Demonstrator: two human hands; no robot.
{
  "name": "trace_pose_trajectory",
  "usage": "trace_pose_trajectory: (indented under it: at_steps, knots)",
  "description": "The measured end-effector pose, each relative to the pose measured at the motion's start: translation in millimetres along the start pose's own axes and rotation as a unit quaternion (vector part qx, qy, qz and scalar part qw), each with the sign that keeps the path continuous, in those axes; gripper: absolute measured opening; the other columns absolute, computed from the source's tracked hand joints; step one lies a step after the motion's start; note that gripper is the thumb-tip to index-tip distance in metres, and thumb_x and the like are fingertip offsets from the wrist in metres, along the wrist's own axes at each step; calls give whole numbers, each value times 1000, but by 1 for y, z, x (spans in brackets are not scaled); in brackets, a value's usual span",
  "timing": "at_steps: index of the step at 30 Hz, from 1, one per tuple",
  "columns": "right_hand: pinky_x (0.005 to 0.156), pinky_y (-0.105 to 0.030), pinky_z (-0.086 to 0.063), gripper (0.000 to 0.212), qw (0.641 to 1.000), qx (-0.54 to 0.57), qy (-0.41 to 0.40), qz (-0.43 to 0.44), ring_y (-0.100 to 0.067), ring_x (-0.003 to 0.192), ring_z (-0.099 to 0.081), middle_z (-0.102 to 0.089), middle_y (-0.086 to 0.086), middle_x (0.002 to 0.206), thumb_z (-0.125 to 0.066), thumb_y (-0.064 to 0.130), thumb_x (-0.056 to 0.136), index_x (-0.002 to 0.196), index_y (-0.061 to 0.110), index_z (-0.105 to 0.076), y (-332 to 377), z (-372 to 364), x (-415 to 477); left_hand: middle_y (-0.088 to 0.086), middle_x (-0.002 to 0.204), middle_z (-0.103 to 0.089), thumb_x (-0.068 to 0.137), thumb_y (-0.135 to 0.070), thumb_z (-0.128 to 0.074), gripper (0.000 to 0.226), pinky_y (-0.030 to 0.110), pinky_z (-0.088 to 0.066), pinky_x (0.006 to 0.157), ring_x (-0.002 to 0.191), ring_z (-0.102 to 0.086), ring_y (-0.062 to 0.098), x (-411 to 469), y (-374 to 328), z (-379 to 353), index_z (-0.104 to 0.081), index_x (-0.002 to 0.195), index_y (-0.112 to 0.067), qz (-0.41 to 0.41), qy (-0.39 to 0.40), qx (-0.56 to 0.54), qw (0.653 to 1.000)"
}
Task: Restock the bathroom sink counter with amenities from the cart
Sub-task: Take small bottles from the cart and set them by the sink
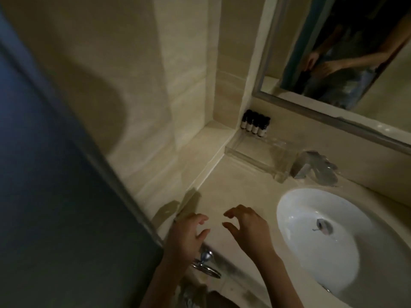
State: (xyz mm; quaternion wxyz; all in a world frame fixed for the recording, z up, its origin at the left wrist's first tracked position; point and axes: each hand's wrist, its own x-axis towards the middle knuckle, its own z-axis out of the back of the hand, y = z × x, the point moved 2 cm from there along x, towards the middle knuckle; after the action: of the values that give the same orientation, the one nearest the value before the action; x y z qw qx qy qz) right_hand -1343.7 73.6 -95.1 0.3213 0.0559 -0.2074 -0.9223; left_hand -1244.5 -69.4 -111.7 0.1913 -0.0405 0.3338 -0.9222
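The left hand [189, 234] and right hand [246, 227] hover over the bench's [222, 187] front edge, fingers loosely curled, holding nothing. Four small dark bottles [255, 125] stand in the back corner by a clear tray [255, 156], with a plastic-wrapped item [315, 170] to its right. Restocking looks partly done; more likely waits on the unseen cart.

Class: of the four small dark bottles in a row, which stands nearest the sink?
The bottle at the row's right end; the other three stand closer to the wall corner.
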Motion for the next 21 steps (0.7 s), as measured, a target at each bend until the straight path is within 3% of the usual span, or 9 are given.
trace_pose_trajectory:
  at_steps: [4, 7, 9, 12, 14, 16, 18, 19, 21]
  knots:
    - [78, -25, -45, 26, 994, 1, 39, 106, -10, 104, -58, -64, 13, 108, -62, 41, 89, 113, 32, -64, 32, 1, 17, 1, 97, -68, 85, -29, -64, 22, 26, -50, 79, 89, -65, 15, -31, 20, 17, -67, 106, -26, 79, -77, -44, 993]
    - [78, -27, -46, 24, 981, 15, 57, 187, -11, 102, -59, -64, 12, 108, -62, 40, 89, 111, 31, -65, 60, -4, 23, 1, 110, -66, 88, -22, -66, 26, 23, -44, 87, 100, -63, 18, -64, 22, 29, -66, 113, -28, 134, -144, -35, 980]
    - [78, -29, -48, 20, 967, 17, 87, 240, -13, 100, -60, -65, 11, 106, -63, 39, 88, 107, 32, -66, 80, -11, 16, -1, 123, -63, 92, -28, -61, 32, 23, -40, 93, 111, -59, 17, -96, 20, 36, -63, 123, -21, 187, -175, 6, 967]
    - [77, -26, -47, 20, 940, 30, 145, 308, -13, 99, -60, -65, 9, 105, -67, 36, 86, 106, 31, -67, 105, -23, -12, 5, 125, -63, 92, -38, -50, 41, 28, -42, 95, 114, -59, 24, -153, 18, 39, -63, 124, -15, 267, -207, 16, 941]
    - [71, -28, -50, 17, 908, 26, 172, 381, -16, 86, -65, -68, 6, 95, -74, 28, 78, 95, 27, -70, 124, -35, -37, 5, 116, -68, 84, -43, -46, 48, 31, -48, 92, 107, -64, 24, -201, 15, 33, -68, 116, -15, 325, -264, 23, 908]
    - [65, -29, -53, 12, 865, 17, 204, 458, -18, 78, -67, -68, 4, 88, -64, 29, 76, 86, 25, -70, 140, -54, -65, 1, 102, -72, 80, -41, -53, 39, 29, -53, 82, 94, -69, 20, -254, 15, 17, -73, 105, -17, 383, -331, 39, 862]
    - [79, -34, -52, 39, 815, -1, 263, 516, -19, 94, -64, -66, 2, 103, -38, 44, 84, 96, 24, -69, 159, -76, -104, -3, 93, -73, 80, -43, -56, 34, 26, -51, 75, 85, -69, 15, -309, 3, -2, -73, 99, -20, 440, -382, 33, 812]
    - [85, -36, -50, 46, 797, -3, 285, 533, -21, 100, -62, -65, 1, 108, -34, 49, 85, 101, 24, -68, 169, -84, -125, -6, 91, -72, 81, -47, -54, 34, 23, -50, 72, 82, -68, 12, -336, -4, -13, -73, 97, -23, 470, -402, 38, 785]
    - [88, -38, -48, 34, 776, 11, 314, 547, -25, 104, -61, -64, -1, 112, -50, 46, 90, 109, 23, -67, 184, -86, -162, -10, 87, -70, 81, -49, -55, 30, 19, -47, 67, 76, -67, 9, -379, -19, -27, -71, 93, -27, 515, -426, 49, 742]
